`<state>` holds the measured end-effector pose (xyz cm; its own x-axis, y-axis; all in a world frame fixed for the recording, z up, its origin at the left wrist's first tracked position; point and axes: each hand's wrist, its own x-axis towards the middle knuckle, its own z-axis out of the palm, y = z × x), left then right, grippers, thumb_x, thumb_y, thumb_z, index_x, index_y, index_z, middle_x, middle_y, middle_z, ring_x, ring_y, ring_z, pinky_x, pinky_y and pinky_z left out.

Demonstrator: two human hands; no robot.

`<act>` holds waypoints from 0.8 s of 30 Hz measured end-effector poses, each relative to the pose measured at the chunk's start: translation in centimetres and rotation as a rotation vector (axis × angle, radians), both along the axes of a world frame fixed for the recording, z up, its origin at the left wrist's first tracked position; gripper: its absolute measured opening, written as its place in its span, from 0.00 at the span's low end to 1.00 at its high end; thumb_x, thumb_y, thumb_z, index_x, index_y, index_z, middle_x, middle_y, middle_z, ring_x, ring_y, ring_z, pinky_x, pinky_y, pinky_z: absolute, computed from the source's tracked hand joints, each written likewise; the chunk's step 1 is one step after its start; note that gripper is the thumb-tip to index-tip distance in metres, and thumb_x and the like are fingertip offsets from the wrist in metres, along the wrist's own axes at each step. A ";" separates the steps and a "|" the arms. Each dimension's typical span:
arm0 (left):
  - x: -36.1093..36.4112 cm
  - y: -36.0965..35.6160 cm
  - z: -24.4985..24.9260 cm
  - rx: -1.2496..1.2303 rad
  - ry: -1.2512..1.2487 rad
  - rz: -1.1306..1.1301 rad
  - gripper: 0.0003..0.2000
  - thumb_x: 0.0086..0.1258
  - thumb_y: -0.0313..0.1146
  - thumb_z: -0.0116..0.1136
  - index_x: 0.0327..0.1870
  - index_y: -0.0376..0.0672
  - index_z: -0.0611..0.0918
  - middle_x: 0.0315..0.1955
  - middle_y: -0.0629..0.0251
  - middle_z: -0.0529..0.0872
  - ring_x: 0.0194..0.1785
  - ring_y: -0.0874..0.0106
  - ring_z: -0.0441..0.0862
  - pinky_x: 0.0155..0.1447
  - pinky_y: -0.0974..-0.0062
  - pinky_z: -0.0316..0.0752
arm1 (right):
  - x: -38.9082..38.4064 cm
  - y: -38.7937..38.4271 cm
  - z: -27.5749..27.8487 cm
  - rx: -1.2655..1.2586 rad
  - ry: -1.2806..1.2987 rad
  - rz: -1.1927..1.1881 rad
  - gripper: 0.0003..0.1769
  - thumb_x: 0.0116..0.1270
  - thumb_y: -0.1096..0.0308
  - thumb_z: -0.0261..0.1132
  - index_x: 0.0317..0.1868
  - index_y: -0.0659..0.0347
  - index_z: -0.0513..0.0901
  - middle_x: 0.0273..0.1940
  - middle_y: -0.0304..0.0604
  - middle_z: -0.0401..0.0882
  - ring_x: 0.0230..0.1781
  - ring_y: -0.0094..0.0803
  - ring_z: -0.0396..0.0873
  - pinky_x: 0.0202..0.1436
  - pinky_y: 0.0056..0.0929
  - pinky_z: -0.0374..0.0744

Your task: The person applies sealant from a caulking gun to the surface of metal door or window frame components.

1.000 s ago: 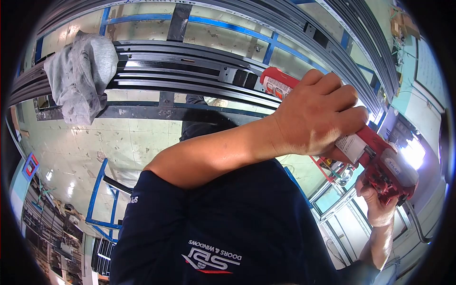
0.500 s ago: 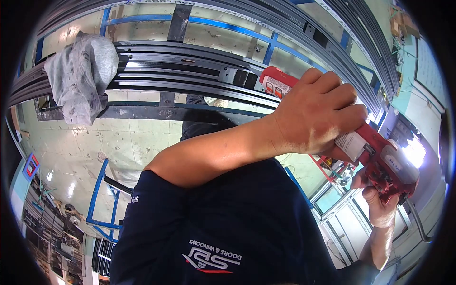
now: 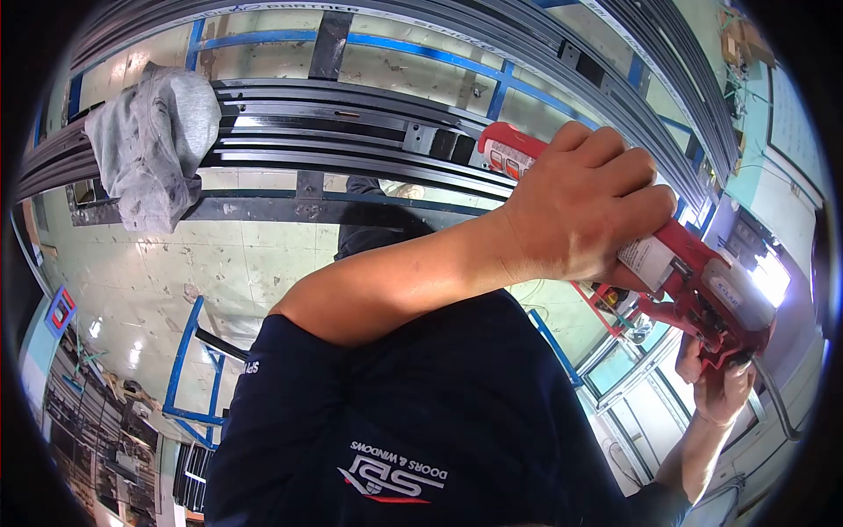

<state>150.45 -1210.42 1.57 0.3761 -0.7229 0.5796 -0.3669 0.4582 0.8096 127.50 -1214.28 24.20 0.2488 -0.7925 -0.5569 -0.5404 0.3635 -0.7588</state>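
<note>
A red caulking gun (image 3: 733,303) with a grey housing slants across the right side of the view. My left hand (image 3: 597,206) is wrapped around its long barrel, closed, with knuckles upward. The red barrel end (image 3: 509,145) sticks out past my left hand, above a black metal profile (image 3: 351,119). At the gun's rear, my right hand (image 3: 720,386) is closed on the lower red part, fingers partly hidden behind it. A bent rod (image 3: 777,408) hangs beside that hand. A grey cloth (image 3: 158,145) lies over the profile at the left.
Blue frame bars (image 3: 421,48) and a dark crossbar (image 3: 263,207) run beneath the profiles. More long profiles (image 3: 650,70) lie at the upper right. A blue stand (image 3: 180,360) is on the floor at left; pale window frames (image 3: 632,386) stand at lower right.
My right hand has moved down and slightly right along the gun's rear, leaving more of its red lever in view. The gun and my left hand have barely shifted.
</note>
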 end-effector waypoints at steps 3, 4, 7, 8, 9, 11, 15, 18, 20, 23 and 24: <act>0.2 0.0 0.0 0.004 -0.014 -0.010 0.31 0.40 0.59 0.74 0.42 0.49 0.80 0.36 0.70 0.79 0.42 0.67 0.78 0.46 0.67 0.66 | -0.3 0.3 -0.1 -0.072 0.104 -0.017 0.53 0.59 0.35 0.70 0.70 0.66 0.63 0.49 0.60 0.81 0.23 0.31 0.76 0.22 0.24 0.68; 0.2 0.1 0.0 0.008 -0.013 -0.012 0.31 0.40 0.59 0.74 0.42 0.49 0.80 0.36 0.70 0.79 0.43 0.67 0.77 0.46 0.67 0.66 | -0.2 0.3 0.0 -0.083 0.117 -0.028 0.53 0.58 0.34 0.70 0.70 0.66 0.63 0.48 0.60 0.82 0.24 0.30 0.76 0.23 0.24 0.68; 0.2 0.0 0.1 0.019 -0.011 -0.010 0.31 0.40 0.60 0.73 0.42 0.49 0.80 0.36 0.70 0.79 0.42 0.67 0.77 0.46 0.67 0.66 | 1.5 0.4 -0.4 0.037 -0.008 0.032 0.54 0.58 0.32 0.68 0.69 0.67 0.64 0.43 0.55 0.82 0.23 0.29 0.74 0.23 0.23 0.67; 0.1 -0.1 0.1 0.025 -0.011 -0.008 0.31 0.41 0.60 0.73 0.42 0.49 0.80 0.36 0.70 0.79 0.42 0.67 0.77 0.46 0.67 0.65 | 2.9 1.1 -1.1 -0.067 0.056 -0.099 0.55 0.56 0.29 0.67 0.68 0.68 0.65 0.39 0.51 0.81 0.23 0.27 0.72 0.23 0.23 0.65; 0.1 -0.1 0.1 0.026 -0.010 -0.008 0.31 0.41 0.60 0.73 0.42 0.49 0.80 0.36 0.70 0.79 0.42 0.67 0.77 0.46 0.67 0.65 | 3.2 1.1 -1.2 -0.119 0.087 -0.165 0.56 0.56 0.28 0.66 0.67 0.68 0.65 0.37 0.49 0.80 0.23 0.26 0.71 0.23 0.23 0.64; 0.0 -0.2 0.1 0.022 -0.027 -0.003 0.31 0.41 0.61 0.73 0.41 0.49 0.80 0.35 0.71 0.79 0.41 0.67 0.77 0.45 0.68 0.65 | 2.8 0.4 -0.5 -0.104 0.120 -0.032 0.57 0.54 0.24 0.64 0.66 0.69 0.66 0.32 0.44 0.78 0.23 0.25 0.68 0.23 0.23 0.61; -0.2 -0.4 0.2 0.011 -0.022 0.022 0.30 0.41 0.61 0.73 0.41 0.49 0.80 0.35 0.71 0.79 0.41 0.68 0.77 0.45 0.68 0.65 | 2.5 0.2 -0.3 -0.036 0.087 0.152 0.58 0.53 0.22 0.62 0.65 0.69 0.67 0.30 0.40 0.75 0.22 0.24 0.66 0.24 0.24 0.59; -0.3 -0.5 0.3 0.017 -0.029 0.025 0.30 0.41 0.61 0.73 0.40 0.50 0.80 0.35 0.71 0.78 0.41 0.68 0.77 0.45 0.68 0.65 | 3.3 0.1 -0.3 0.022 0.059 0.184 0.56 0.55 0.23 0.61 0.65 0.69 0.67 0.30 0.41 0.75 0.23 0.24 0.65 0.24 0.24 0.60; -0.4 -0.4 0.5 0.033 0.005 0.010 0.32 0.35 0.62 0.70 0.39 0.52 0.78 0.35 0.71 0.77 0.42 0.68 0.75 0.46 0.65 0.66 | 3.5 0.1 -0.3 0.022 0.037 0.197 0.55 0.57 0.25 0.60 0.65 0.69 0.68 0.32 0.42 0.77 0.24 0.24 0.67 0.25 0.24 0.61; -0.5 -0.5 0.7 0.034 0.001 0.023 0.31 0.37 0.63 0.69 0.38 0.52 0.78 0.34 0.71 0.77 0.41 0.68 0.75 0.46 0.66 0.66 | 2.1 0.6 -0.1 -0.051 0.060 0.144 0.53 0.60 0.26 0.60 0.65 0.69 0.68 0.37 0.45 0.80 0.26 0.25 0.69 0.26 0.23 0.62; -0.5 -0.5 0.7 0.034 0.001 0.022 0.31 0.37 0.63 0.69 0.38 0.52 0.78 0.34 0.71 0.77 0.41 0.68 0.75 0.46 0.66 0.66 | 1.7 0.5 0.0 -0.078 0.079 0.117 0.53 0.60 0.26 0.60 0.66 0.69 0.68 0.39 0.46 0.80 0.26 0.25 0.70 0.26 0.23 0.62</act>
